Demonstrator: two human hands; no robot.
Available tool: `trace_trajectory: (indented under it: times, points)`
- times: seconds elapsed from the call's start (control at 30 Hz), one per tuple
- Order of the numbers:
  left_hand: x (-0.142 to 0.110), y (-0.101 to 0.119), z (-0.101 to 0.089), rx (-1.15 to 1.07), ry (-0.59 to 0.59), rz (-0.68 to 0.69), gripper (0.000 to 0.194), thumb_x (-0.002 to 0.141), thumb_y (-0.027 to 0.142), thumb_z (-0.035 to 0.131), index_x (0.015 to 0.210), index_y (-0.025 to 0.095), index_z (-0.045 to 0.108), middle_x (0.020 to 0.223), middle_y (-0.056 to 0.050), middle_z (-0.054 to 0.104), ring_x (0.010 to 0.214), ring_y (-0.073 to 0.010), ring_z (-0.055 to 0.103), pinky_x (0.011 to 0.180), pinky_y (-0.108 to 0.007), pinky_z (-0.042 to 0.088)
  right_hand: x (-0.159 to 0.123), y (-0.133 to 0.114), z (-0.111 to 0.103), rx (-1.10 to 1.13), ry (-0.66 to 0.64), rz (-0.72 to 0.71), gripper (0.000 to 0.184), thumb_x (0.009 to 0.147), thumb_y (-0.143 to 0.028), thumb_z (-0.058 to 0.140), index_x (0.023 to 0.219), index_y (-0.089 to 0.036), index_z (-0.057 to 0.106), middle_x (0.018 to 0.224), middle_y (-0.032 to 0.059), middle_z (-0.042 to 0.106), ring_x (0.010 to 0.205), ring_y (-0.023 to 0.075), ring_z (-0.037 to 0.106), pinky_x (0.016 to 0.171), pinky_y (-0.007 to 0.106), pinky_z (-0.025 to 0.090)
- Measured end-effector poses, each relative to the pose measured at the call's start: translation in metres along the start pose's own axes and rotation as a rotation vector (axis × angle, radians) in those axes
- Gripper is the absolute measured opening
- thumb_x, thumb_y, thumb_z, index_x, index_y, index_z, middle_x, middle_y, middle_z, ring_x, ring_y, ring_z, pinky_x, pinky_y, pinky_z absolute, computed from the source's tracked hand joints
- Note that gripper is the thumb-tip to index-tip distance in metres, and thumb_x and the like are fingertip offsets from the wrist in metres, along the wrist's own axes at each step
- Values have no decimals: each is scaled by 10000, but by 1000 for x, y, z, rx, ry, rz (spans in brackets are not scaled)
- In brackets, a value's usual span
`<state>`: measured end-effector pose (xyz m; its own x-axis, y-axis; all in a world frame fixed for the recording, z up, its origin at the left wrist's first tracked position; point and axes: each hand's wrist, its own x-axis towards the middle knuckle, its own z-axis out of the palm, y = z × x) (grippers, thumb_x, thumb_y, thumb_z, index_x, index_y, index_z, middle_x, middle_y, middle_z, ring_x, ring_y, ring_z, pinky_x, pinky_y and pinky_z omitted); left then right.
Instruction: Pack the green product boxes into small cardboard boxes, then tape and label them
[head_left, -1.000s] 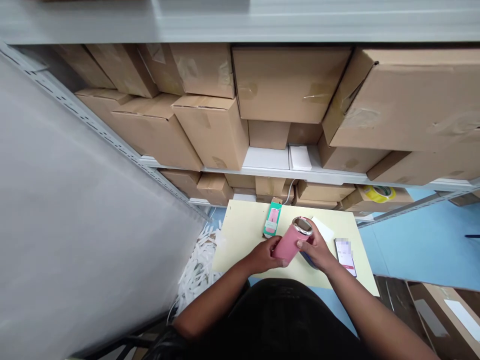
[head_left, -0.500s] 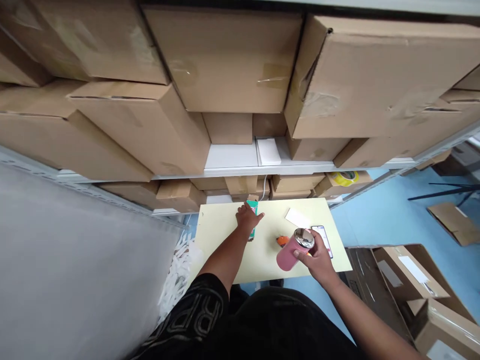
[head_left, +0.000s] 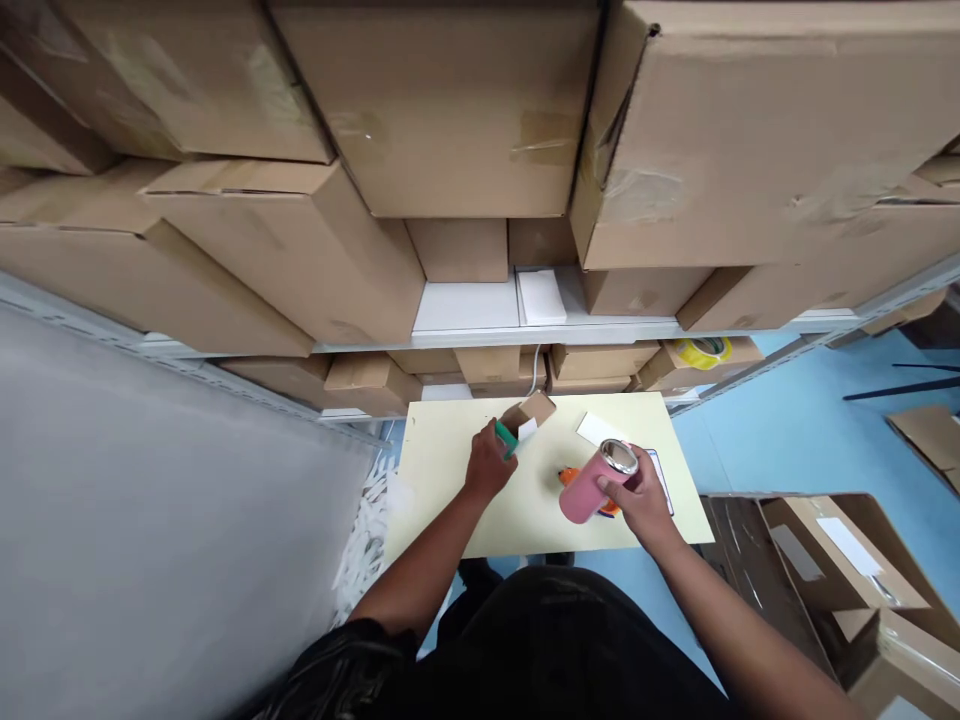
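Observation:
My left hand (head_left: 489, 468) is wrapped round a small green carton (head_left: 507, 438), which stands tilted over the pale yellow table (head_left: 439, 430). The carton's end is open, with brown and white flaps spread away from me. In my right hand (head_left: 643, 498) is a pink tumbler (head_left: 586, 490) with a shiny silver top, leaning to the left above the table. Partly hidden behind the tumbler lies an orange object (head_left: 567, 475). A phone (head_left: 663, 484) rests beside my right hand, mostly covered by it. Just beyond is a white card (head_left: 598, 428).
Shelves packed with cardboard boxes (head_left: 465, 120) face me, with a roll of yellow tape (head_left: 703, 352) on a lower one. A large open carton (head_left: 840, 560) with boxes inside stands at right. White paper strips (head_left: 367, 535) are heaped by the grey wall (head_left: 187, 520).
My left hand has taken hold of the green carton, lifting and turning it so its open end shows. The tumbler stays in my right hand, shifted slightly. The view has moved a little.

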<state>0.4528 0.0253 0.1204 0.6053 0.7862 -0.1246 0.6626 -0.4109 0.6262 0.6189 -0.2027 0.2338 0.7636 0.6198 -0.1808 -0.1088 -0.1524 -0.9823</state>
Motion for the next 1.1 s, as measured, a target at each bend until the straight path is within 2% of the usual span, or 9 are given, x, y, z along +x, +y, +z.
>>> trace_trajectory:
  times: [0.1, 0.2, 0.33, 0.47, 0.57, 0.67, 0.8, 0.93, 1.1]
  points:
    - [-34, -14, 5, -124, 83, -33, 891, 765, 268, 707, 1550, 107, 316, 1484, -233, 484, 1412, -394, 432, 1161, -519, 381, 10, -14, 22, 34, -49, -15, 673, 695, -447, 894, 1243, -266, 549, 1145, 68, 679, 1028, 286, 643, 922, 444, 544]
    - [-56, -26, 10, -213, 168, -60, 885, 738, 305, 784, 1503, 141, 371, 1435, -218, 511, 1388, -385, 468, 1161, -513, 400, 15, -22, 49, 46, -134, -33, 660, 717, -427, 881, 1258, -277, 535, 1154, 60, 680, 1025, 271, 640, 916, 426, 537]
    - [-74, -30, 8, -290, 190, -75, 941, 710, 354, 849, 1505, 168, 382, 1436, -206, 504, 1393, -388, 468, 1159, -524, 401, 16, -11, 79, -11, -252, -67, 665, 724, -401, 880, 1273, -278, 525, 1171, 50, 670, 1025, 257, 649, 919, 413, 537]
    - [-91, -29, -6, -447, 168, -78, 973, 731, 406, 845, 1544, 184, 358, 1440, -201, 495, 1328, -380, 526, 1109, -532, 437, 16, 9, 88, -139, -261, -50, 732, 703, -402, 888, 1317, -258, 517, 1217, 73, 672, 1049, 271, 659, 947, 435, 536]
    - [-95, -27, -22, -526, 144, 56, 886, 806, 390, 785, 1550, 200, 345, 1472, -191, 476, 1343, -347, 515, 1099, -504, 450, 17, 18, 88, -175, -256, -39, 742, 701, -420, 880, 1326, -250, 517, 1196, 74, 694, 1045, 279, 672, 941, 441, 547]
    - [-83, -20, -35, -470, 121, 175, 812, 880, 365, 701, 1566, 222, 291, 1502, -171, 466, 1292, -299, 557, 1041, -461, 500, 18, 22, 88, -190, -268, -48, 722, 717, -430, 865, 1322, -251, 514, 1192, 70, 704, 1042, 273, 683, 922, 422, 560]
    - [-52, -10, -38, -316, 23, 36, 721, 920, 394, 646, 1552, 259, 325, 1357, -117, 608, 1046, -247, 676, 919, -419, 559, 20, 30, 90, -187, -273, -72, 679, 741, -441, 841, 1303, -246, 514, 1170, 66, 716, 1031, 263, 693, 906, 405, 570]
    - [-16, -10, -31, -151, 29, -108, 664, 923, 447, 625, 1493, 167, 431, 1354, -186, 615, 1267, -330, 604, 1022, -450, 510, 20, 39, 84, -193, -265, -74, 668, 744, -445, 841, 1292, -253, 511, 1144, 60, 714, 996, 258, 698, 891, 407, 579]
    - [44, -9, -25, -111, 6, -141, 768, 886, 531, 659, 1506, 145, 419, 1480, -214, 549, 1400, -340, 508, 1113, -422, 430, 20, 44, 62, -188, -200, -66, 682, 746, -449, 840, 1303, -248, 501, 1175, 72, 705, 1034, 264, 696, 932, 428, 574]
